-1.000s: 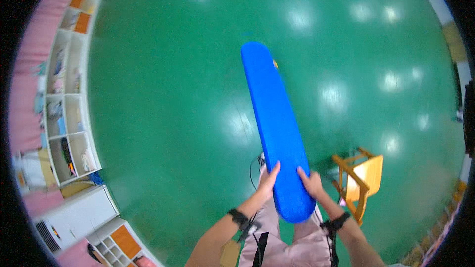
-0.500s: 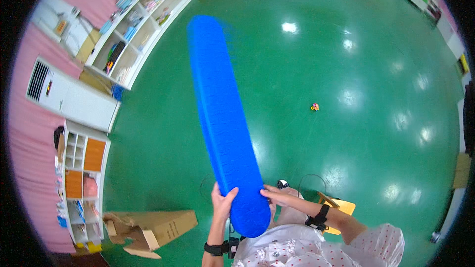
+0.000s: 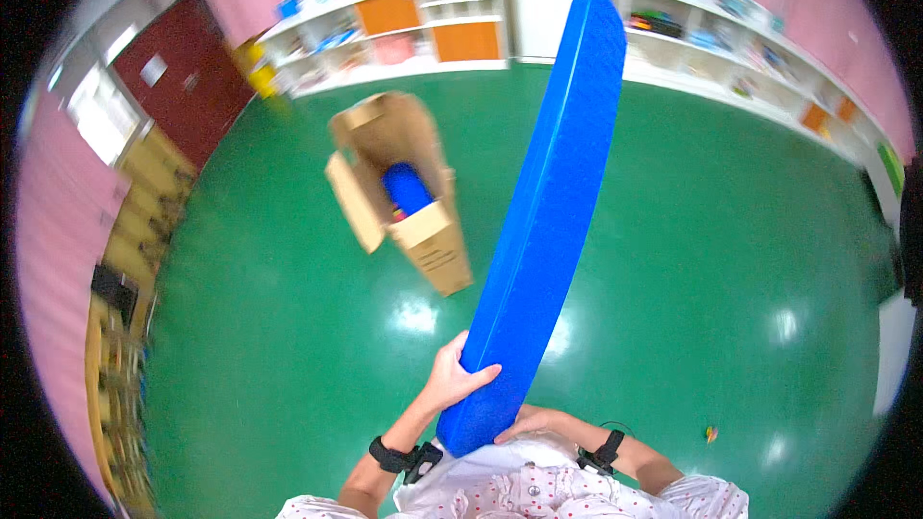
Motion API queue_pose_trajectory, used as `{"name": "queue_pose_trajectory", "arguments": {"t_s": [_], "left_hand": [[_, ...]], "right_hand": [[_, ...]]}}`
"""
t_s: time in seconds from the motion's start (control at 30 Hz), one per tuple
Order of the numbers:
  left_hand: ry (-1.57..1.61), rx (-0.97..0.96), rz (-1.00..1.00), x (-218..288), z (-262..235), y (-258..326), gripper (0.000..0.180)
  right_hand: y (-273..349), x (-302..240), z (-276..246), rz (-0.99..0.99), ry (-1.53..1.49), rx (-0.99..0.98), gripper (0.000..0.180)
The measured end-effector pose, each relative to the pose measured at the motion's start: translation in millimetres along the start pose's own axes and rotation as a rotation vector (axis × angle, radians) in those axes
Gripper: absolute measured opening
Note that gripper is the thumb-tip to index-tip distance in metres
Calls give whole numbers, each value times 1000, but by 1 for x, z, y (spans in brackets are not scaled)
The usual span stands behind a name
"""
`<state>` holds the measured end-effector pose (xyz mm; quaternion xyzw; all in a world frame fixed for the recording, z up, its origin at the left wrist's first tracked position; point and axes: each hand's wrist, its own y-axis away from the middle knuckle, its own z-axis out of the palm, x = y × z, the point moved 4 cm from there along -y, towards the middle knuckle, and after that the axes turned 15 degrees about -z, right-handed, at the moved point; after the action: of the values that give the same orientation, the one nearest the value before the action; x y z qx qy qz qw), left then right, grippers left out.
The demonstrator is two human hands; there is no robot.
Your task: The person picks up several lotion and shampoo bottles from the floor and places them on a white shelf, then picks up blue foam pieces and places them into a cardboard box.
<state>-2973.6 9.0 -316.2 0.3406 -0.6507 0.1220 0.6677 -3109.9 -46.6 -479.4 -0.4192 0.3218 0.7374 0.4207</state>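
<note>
A long blue plank with a rounded end, foam-like in look (image 3: 548, 221), reaches up and away from my body, tilted a little to the right. My left hand (image 3: 457, 380) is closed on its left edge near the lower end, the thumb lying over the top face. On the right side my right hand (image 3: 524, 420) grips the same end lower down, close to my waist; part of its fingers is hidden by the plank. To the left of the plank an open cardboard box (image 3: 444, 255) stands on the floor, with a blue object (image 3: 407, 186) inside it.
White shelves with orange panels (image 3: 389, 12) line the far wall, and more shelves (image 3: 711, 53) curve along the far right. A dark red door (image 3: 183, 72) is at the far left. Stacked wooden furniture (image 3: 120, 413) runs along the left. A small colourful item (image 3: 711, 434) lies on the green floor (image 3: 673, 259).
My view has swung left, so the box now appears ahead instead of at the lower left. The plank has gone from leaning left to leaning right, still in both hands.
</note>
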Motion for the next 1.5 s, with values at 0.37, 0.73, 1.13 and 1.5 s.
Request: {"name": "queue_pose_trajectory", "arguments": {"t_s": [0.37, 0.73, 1.13, 1.5], "left_hand": [[502, 402, -77, -39, -187, -14, 41], [746, 459, -459, -85, -285, -204, 41], [988, 229, -798, -149, -342, -363, 50], [281, 171, -909, -155, -401, -392, 46]], "right_hand": [[-147, -100, -9, 239, 112, -274, 77], [-249, -121, -150, 363, -347, 150, 80], [-353, -144, -266, 90, -1266, 157, 28], [-433, -211, -286, 298, -509, 654, 34]]}}
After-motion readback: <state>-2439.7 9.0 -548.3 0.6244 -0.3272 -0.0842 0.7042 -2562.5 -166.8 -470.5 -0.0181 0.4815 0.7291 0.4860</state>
